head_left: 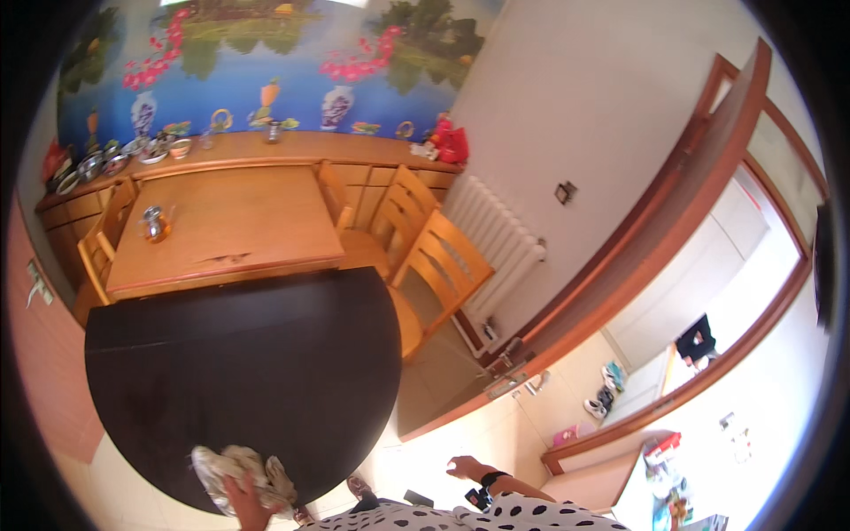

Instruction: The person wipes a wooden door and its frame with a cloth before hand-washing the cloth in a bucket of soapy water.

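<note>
My left hand (246, 503) is closed on a crumpled, pale cloth (212, 469), which rests on the near edge of a dark, round-ended table (248, 363). Part of the hand is cut off by the lower edge of the view. To the right, my right hand (466, 468) hangs in the air away from the table. Its fingers are loosely bent and apart, with nothing in them, and a dark band circles the wrist.
Beyond the dark table stands a wooden table (239, 212) with a glass jar of amber liquid (156, 226). Wooden chairs (447, 257) flank it. A sideboard (239, 146) behind carries several bowls (152, 152). At right are a white radiator (496, 239) and an open door (637, 239).
</note>
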Demonstrator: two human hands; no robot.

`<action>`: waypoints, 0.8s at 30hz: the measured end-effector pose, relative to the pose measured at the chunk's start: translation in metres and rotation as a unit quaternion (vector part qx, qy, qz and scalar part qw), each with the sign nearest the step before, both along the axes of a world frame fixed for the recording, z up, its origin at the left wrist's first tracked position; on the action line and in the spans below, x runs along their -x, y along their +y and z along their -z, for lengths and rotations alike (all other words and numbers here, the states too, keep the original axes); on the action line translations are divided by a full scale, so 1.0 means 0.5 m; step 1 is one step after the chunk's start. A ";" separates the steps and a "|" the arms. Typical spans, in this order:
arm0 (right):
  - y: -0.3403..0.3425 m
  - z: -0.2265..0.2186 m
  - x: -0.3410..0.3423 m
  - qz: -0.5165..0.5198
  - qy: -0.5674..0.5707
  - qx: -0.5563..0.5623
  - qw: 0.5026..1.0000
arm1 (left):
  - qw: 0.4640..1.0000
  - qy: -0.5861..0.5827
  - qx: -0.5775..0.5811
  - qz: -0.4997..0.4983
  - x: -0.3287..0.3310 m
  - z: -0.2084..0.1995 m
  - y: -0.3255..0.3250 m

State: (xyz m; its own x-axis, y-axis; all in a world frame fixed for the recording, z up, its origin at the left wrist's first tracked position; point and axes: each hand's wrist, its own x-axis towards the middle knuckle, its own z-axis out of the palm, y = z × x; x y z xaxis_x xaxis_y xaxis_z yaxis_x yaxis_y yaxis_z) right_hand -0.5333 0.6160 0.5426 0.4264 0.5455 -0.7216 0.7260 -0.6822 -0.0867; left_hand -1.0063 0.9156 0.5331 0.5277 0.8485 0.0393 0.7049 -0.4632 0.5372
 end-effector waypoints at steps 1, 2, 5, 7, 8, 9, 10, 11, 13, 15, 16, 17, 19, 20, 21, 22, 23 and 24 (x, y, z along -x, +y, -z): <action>-0.034 -0.010 0.021 0.028 -0.006 0.004 1.000 | 1.000 -0.010 0.000 0.018 -0.035 -0.015 -0.005; -0.061 -0.006 0.060 0.049 0.003 0.023 0.999 | 0.997 0.002 -0.004 0.076 -0.063 -0.045 0.008; -0.098 -0.034 0.184 0.116 0.022 -0.006 0.993 | 0.978 0.022 -0.009 0.209 -0.122 -0.100 0.038; -0.080 -0.063 0.269 0.137 0.066 -0.034 0.988 | 0.965 0.006 -0.007 0.260 -0.131 -0.093 0.078; -0.076 -0.073 0.301 0.139 0.092 -0.048 0.985 | 0.959 -0.014 -0.005 0.282 -0.136 -0.084 0.100; -0.082 -0.077 0.333 0.141 0.089 -0.059 0.984 | 0.960 -0.023 0.003 0.279 -0.148 -0.082 0.115; -0.094 -0.071 0.364 0.141 0.088 -0.071 0.983 | 0.958 -0.027 0.003 0.286 -0.165 -0.078 0.131; -0.106 -0.066 0.387 0.134 0.084 -0.078 0.984 | 0.958 -0.039 0.009 0.283 -0.188 -0.072 0.146; -0.126 -0.060 0.427 0.163 0.083 -0.074 0.980 | 0.959 -0.047 0.016 0.279 -0.235 -0.067 0.167; -0.151 -0.053 0.443 0.173 0.087 -0.073 0.978 | 0.945 -0.067 0.006 0.320 -0.287 -0.078 0.175; -0.159 -0.053 0.447 0.177 0.084 -0.068 0.978 | 0.945 -0.063 0.005 0.322 -0.303 -0.097 0.169; -0.165 -0.051 0.451 0.180 0.082 -0.064 0.978 | 0.928 -0.028 0.005 0.371 -0.319 -0.119 0.155; -0.172 -0.052 0.448 0.200 0.063 -0.080 0.974 | 0.909 0.016 0.005 0.417 -0.325 -0.128 0.116; -0.173 -0.046 0.439 0.205 0.057 -0.087 0.973 | 0.874 -0.030 -0.015 0.484 -0.315 -0.114 0.094; -0.187 -0.045 0.448 0.219 0.044 -0.101 0.969 | 0.829 -0.073 -0.030 0.554 -0.292 -0.106 0.074; -0.200 -0.043 0.436 0.231 0.026 -0.116 0.966 | 0.827 -0.066 -0.030 0.557 -0.278 -0.113 0.062; -0.209 -0.037 0.432 0.241 0.019 -0.126 0.962 | 0.827 -0.053 0.006 0.560 -0.257 -0.125 0.054; -0.206 -0.037 0.427 0.242 0.018 -0.131 0.961 | 0.826 -0.037 0.039 0.561 -0.237 -0.132 0.051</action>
